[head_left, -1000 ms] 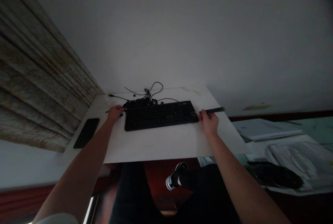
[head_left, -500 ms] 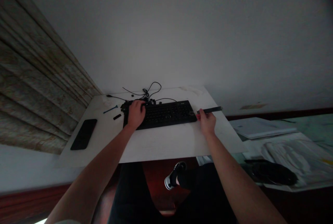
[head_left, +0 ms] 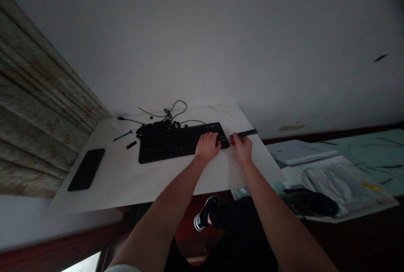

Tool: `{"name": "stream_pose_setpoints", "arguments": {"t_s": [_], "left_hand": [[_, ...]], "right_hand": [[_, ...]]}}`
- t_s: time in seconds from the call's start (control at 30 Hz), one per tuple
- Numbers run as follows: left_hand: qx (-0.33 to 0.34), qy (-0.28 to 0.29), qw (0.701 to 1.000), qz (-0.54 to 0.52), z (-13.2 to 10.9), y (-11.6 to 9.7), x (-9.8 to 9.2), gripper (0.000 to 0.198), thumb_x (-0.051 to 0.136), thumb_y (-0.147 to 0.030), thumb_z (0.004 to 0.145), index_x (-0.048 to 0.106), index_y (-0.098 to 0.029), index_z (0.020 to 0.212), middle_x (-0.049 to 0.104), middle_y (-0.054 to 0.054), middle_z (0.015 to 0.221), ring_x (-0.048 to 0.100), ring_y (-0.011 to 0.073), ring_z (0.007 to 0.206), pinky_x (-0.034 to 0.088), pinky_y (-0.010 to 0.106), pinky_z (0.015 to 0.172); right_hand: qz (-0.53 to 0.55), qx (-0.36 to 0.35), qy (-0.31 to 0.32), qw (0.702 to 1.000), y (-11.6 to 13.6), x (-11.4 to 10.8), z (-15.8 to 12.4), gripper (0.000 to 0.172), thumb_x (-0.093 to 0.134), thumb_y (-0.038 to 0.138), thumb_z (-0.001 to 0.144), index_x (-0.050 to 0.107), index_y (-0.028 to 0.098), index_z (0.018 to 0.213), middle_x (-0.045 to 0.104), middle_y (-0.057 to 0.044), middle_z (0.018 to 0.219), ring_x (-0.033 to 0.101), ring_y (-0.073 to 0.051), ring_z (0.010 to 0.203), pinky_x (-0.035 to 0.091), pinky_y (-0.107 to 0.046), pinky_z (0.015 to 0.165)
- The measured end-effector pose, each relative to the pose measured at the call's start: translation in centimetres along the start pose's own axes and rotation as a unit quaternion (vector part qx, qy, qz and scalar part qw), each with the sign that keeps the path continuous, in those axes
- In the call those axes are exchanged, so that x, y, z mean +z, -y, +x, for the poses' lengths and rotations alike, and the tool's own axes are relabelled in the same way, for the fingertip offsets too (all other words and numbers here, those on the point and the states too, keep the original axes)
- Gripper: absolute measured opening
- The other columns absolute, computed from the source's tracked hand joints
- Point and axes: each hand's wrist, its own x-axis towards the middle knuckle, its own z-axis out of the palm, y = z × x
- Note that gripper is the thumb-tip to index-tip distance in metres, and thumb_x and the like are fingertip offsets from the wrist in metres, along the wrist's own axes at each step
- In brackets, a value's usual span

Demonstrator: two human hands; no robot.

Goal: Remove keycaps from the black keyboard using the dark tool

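A black keyboard (head_left: pixel 170 143) lies on the white table, slightly turned. My left hand (head_left: pixel 208 145) rests on its right part, fingers laid over the keys, and holds nothing. Just off the keyboard's right end, my right hand (head_left: pixel 242 148) is closed on a small wire keycap puller (head_left: pixel 232 141), of which a red part and thin wire show dimly. A long dark strip (head_left: pixel 249 132) sticks out to the right behind my right fingers; whether I hold it too is unclear. Small black pieces, apparently loose keycaps (head_left: pixel 154 126), are heaped along the keyboard's back left edge.
A thin black cable (head_left: pixel 179 102) coils behind the keyboard. At the left lie a blue stick-like tool (head_left: pixel 122 135), a short black bar (head_left: pixel 131 145) and a phone (head_left: pixel 86 169). Beyond the table's right edge are papers (head_left: pixel 296 152) and a clear plastic bag (head_left: pixel 331 183).
My left hand has moved from the keyboard's left end to its right part, beside my right hand. My right hand keeps its hold near the right end. The view has shifted slightly right.
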Motion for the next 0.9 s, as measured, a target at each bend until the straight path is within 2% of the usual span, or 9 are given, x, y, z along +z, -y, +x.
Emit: {"name": "stream_pose_setpoints", "arguments": {"t_s": [0.17, 0.23, 0.3, 0.37, 0.43, 0.5, 0.6, 0.8, 0.9], "left_hand": [[-0.001, 0.006, 1.000, 0.027, -0.1, 0.0, 0.1, 0.037, 0.047, -0.037, 0.100, 0.055, -0.018, 0.131, 0.065, 0.011, 0.122, 0.056, 0.0278, 0.115, 0.042, 0.044, 0.103], [0.001, 0.013, 0.999, 0.041, 0.0, -0.1, 0.0, 0.036, 0.046, -0.038, 0.101, 0.055, -0.019, 0.130, 0.065, 0.011, 0.122, 0.056, 0.0282, 0.116, 0.041, 0.044, 0.102], [0.007, 0.015, 0.999, 0.050, 0.1, -0.1, 0.0, 0.036, 0.045, -0.038, 0.101, 0.056, -0.019, 0.130, 0.064, 0.012, 0.123, 0.055, 0.0286, 0.116, 0.041, 0.045, 0.101], [0.013, 0.015, 0.998, 0.056, 0.1, -0.2, 0.0, 0.036, 0.043, -0.038, 0.102, 0.056, -0.018, 0.130, 0.063, 0.012, 0.122, 0.055, 0.0289, 0.115, 0.041, 0.045, 0.100], [0.016, 0.017, 0.998, 0.061, 0.0, -0.2, -0.1, 0.037, 0.043, -0.040, 0.102, 0.056, -0.018, 0.130, 0.063, 0.012, 0.122, 0.054, 0.0290, 0.115, 0.041, 0.045, 0.099], [0.016, 0.021, 0.998, 0.064, 0.0, -0.2, -0.2, 0.039, 0.044, -0.043, 0.101, 0.056, -0.019, 0.130, 0.062, 0.012, 0.121, 0.054, 0.0288, 0.115, 0.041, 0.045, 0.098], [0.015, 0.026, 0.997, 0.069, 0.0, -0.2, -0.3, 0.038, 0.044, -0.044, 0.101, 0.057, -0.021, 0.128, 0.061, 0.011, 0.121, 0.053, 0.0281, 0.115, 0.041, 0.044, 0.099], [0.002, 0.030, 0.997, 0.065, 0.1, -0.2, -0.2, 0.030, 0.042, -0.036, 0.102, 0.059, -0.020, 0.120, 0.063, 0.010, 0.118, 0.053, 0.0269, 0.114, 0.041, 0.043, 0.099], [-0.009, 0.035, 0.998, 0.058, 0.1, -0.1, -0.2, 0.025, 0.041, -0.031, 0.102, 0.059, -0.018, 0.115, 0.063, 0.011, 0.117, 0.053, 0.0265, 0.113, 0.041, 0.042, 0.099]], "right_hand": [[0.009, 0.013, 0.028, 0.999, 0.9, 0.2, -0.3, 0.048, 0.070, 0.064, 0.073, 0.064, 0.017, 0.085, 0.070, -0.005, 0.067, 0.066, -0.020, 0.058, 0.056, -0.032, 0.056], [-0.027, 0.001, 0.058, 0.998, 1.8, 0.2, -0.4, 0.044, 0.068, 0.060, 0.077, 0.064, 0.018, 0.089, 0.070, -0.005, 0.068, 0.067, -0.021, 0.060, 0.056, -0.032, 0.056], [-0.104, -0.041, 0.097, 0.989, 2.8, 0.3, -0.2, 0.037, 0.065, 0.055, 0.082, 0.064, 0.019, 0.091, 0.071, -0.005, 0.070, 0.068, -0.022, 0.062, 0.055, -0.031, 0.057], [-0.210, -0.105, 0.129, 0.963, 4.1, 0.5, 0.1, 0.028, 0.063, 0.048, 0.086, 0.065, 0.020, 0.090, 0.071, -0.005, 0.069, 0.069, -0.022, 0.063, 0.054, -0.031, 0.060], [-0.309, -0.159, 0.150, 0.926, 5.4, 0.9, 0.4, 0.022, 0.062, 0.041, 0.088, 0.066, 0.020, 0.089, 0.071, -0.005, 0.069, 0.069, -0.022, 0.065, 0.052, -0.031, 0.064], [-0.375, -0.177, 0.174, 0.893, 6.5, 1.3, 0.8, 0.019, 0.061, 0.036, 0.089, 0.068, 0.019, 0.092, 0.072, -0.006, 0.071, 0.071, -0.023, 0.068, 0.051, -0.030, 0.066], [-0.417, -0.152, 0.210, 0.871, 7.8, 2.0, 1.3, 0.018, 0.060, 0.032, 0.092, 0.069, 0.017, 0.096, 0.074, -0.008, 0.075, 0.072, -0.023, 0.071, 0.050, -0.028, 0.066], [-0.419, -0.078, 0.285, 0.859, 8.8, 2.7, 2.6, 0.017, 0.063, 0.029, 0.092, 0.071, 0.015, 0.090, 0.073, -0.008, 0.069, 0.070, -0.022, 0.062, 0.052, -0.029, 0.065], [-0.402, -0.060, 0.294, 0.865, 8.6, 2.7, 3.0, 0.015, 0.064, 0.028, 0.090, 0.071, 0.015, 0.086, 0.071, -0.007, 0.066, 0.068, -0.020, 0.056, 0.051, -0.028, 0.059]]}}
